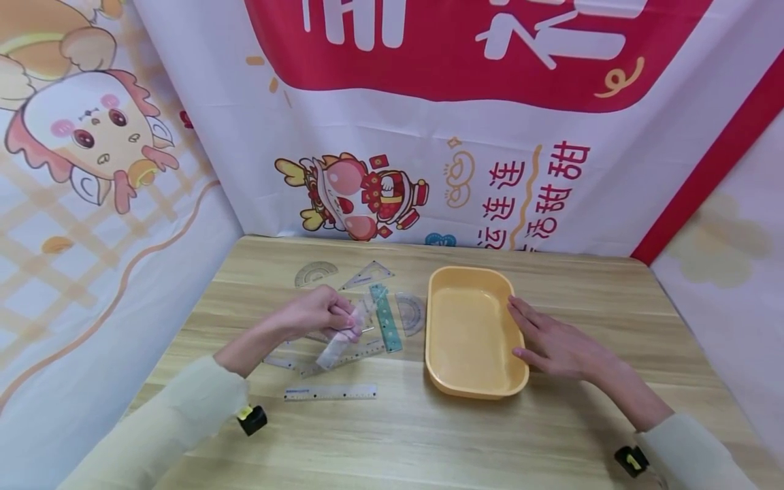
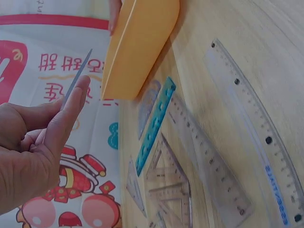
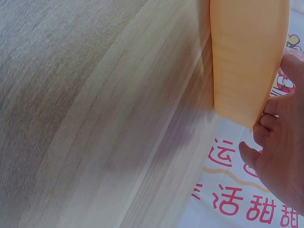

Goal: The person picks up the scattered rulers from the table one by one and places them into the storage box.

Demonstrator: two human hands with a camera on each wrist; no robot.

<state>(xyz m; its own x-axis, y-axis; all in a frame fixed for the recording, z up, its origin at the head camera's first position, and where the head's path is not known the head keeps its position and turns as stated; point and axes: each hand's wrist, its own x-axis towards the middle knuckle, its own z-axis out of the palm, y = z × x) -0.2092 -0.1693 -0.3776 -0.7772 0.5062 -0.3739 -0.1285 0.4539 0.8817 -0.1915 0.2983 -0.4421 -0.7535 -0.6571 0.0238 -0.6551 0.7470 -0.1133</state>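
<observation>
Above a group of clear drawing tools, my left hand pinches a see-through ruler between thumb and fingers. In the left wrist view this ruler appears nearly edge-on. Beneath and around the hand lie a teal ruler, a clear protractor, a set square and a clear ruler, partly overlapping. The hand hides some pieces. At the right, my right hand rests its extended fingers against the rim of a yellow plastic tray. Inside the tray only its bare floor shows.
Another protractor lies near the table's back edge. A separate clear ruler lies closer to the front. The wooden table meets a printed cloth at the back, with cloth hanging along both sides.
</observation>
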